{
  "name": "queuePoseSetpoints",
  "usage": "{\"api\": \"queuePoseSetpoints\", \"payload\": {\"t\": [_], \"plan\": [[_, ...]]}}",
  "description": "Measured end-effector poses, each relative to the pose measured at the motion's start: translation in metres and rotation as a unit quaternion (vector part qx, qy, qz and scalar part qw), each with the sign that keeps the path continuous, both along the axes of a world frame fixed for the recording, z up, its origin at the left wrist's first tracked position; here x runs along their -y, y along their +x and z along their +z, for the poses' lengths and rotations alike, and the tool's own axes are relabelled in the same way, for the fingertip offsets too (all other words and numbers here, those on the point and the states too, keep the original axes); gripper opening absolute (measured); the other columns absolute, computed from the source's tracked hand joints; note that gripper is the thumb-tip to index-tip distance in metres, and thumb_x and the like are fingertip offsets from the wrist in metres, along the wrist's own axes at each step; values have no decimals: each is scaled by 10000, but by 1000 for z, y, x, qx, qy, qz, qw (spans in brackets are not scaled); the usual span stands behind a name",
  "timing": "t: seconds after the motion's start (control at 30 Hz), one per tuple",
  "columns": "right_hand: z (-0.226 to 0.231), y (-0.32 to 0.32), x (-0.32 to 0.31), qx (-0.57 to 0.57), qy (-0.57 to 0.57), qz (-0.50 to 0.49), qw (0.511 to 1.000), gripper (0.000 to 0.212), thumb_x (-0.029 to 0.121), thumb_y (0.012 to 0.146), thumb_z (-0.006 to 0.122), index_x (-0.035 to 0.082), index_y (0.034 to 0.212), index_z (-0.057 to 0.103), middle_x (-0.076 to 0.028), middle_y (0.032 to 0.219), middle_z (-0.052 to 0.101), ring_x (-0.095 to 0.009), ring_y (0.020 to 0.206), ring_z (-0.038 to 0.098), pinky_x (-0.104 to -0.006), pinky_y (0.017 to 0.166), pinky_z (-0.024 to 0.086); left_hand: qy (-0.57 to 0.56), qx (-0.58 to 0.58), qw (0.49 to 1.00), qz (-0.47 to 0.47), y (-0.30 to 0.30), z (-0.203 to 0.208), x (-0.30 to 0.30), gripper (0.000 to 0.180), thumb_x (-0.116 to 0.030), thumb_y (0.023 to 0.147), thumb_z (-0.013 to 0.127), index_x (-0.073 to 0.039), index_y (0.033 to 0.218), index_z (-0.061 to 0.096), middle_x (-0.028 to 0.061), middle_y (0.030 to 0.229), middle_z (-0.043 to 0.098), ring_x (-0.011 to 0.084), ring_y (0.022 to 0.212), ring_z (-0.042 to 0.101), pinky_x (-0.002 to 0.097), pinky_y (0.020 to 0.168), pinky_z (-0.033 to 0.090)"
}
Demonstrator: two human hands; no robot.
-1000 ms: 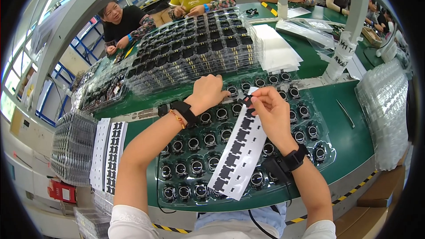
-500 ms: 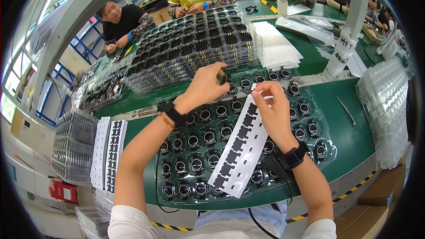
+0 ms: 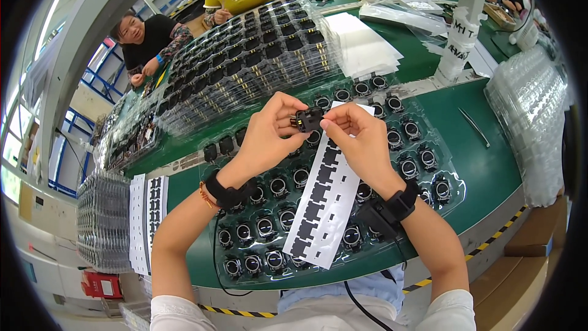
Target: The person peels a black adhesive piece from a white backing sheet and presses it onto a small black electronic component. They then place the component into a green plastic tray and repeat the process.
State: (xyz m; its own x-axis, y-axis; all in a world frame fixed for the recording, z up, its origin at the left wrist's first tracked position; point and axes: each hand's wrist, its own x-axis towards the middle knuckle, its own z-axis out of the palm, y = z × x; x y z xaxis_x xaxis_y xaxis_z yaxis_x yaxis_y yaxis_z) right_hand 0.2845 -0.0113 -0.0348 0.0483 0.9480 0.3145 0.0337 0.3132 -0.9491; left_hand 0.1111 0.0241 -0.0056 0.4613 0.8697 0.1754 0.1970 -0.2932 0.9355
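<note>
My left hand (image 3: 264, 138) pinches a small black housing (image 3: 310, 120) with gold contacts, its back turned up. From the other side my right hand (image 3: 362, 147) meets it, thumb and forefinger pinched at the housing's edge; anything between those fingertips is too small to make out. Beneath both hands lies a white backing sheet (image 3: 339, 208) with a row of black die-cut stickers. It rests slantwise across a clear plastic tray (image 3: 452, 171) filled with black housings with round rims, such as this round-rimmed housing (image 3: 352, 235). Black bands circle both my wrists.
Stacked clear trays of black parts (image 3: 245, 61) rise behind my hands. White sheets (image 3: 361, 46) lie beside them. Tweezers (image 3: 474, 127) rest on the green table (image 3: 490, 165), near stacked clear trays (image 3: 527, 129). More sticker sheets (image 3: 139, 220) lie at left. Co-workers sit across the table.
My left hand has lifted the black housing from the tray's far side and brought it nearer. My right hand has left the sticker sheet's top edge and come to the housing.
</note>
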Motion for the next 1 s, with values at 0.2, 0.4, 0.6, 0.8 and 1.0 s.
{"api": "queuePoseSetpoints", "payload": {"t": [0.2,0.4,0.6,0.8,1.0], "plan": [[-1,1,0,-12,-2,-13,1000,76,45,816,639,-4,868,615,-9,773,621,-51,686,562,-191,637,457,20,-4,1000,19,1,-3,3,373,116,719,634,-7,1013,439,132,1013,616,171,939,626,268,789,524],[1,1,1,-1,-11,-5,1000,78,49,812,645,-7,862,623,-7,760,625,-51,672,567,-191,624,459,33,-8,999,14,3,-6,4,370,112,718,639,-4,1010,444,138,1010,616,173,940,627,269,787,525],[0,1,0,13,-12,-11,1000,85,48,805,650,-8,867,637,-14,758,638,-56,660,570,-191,614,461,36,-12,999,20,7,-5,6,358,105,723,641,-3,1005,448,132,984,620,164,910,630,273,787,526],[0,2,2,83,27,-19,996,117,71,813,635,-9,896,655,-58,777,645,-108,668,588,-229,627,478,19,25,999,17,5,-7,3,322,94,745,625,-4,996,450,125,969,616,159,889,628,273,772,530],[-3,-1,5,170,103,-15,980,171,73,833,591,-10,977,626,-101,964,604,-150,773,586,-259,639,479,-68,56,992,94,-1,-11,-11,263,80,766,602,-1,967,453,129,942,610,156,802,637,260,729,533]]}}
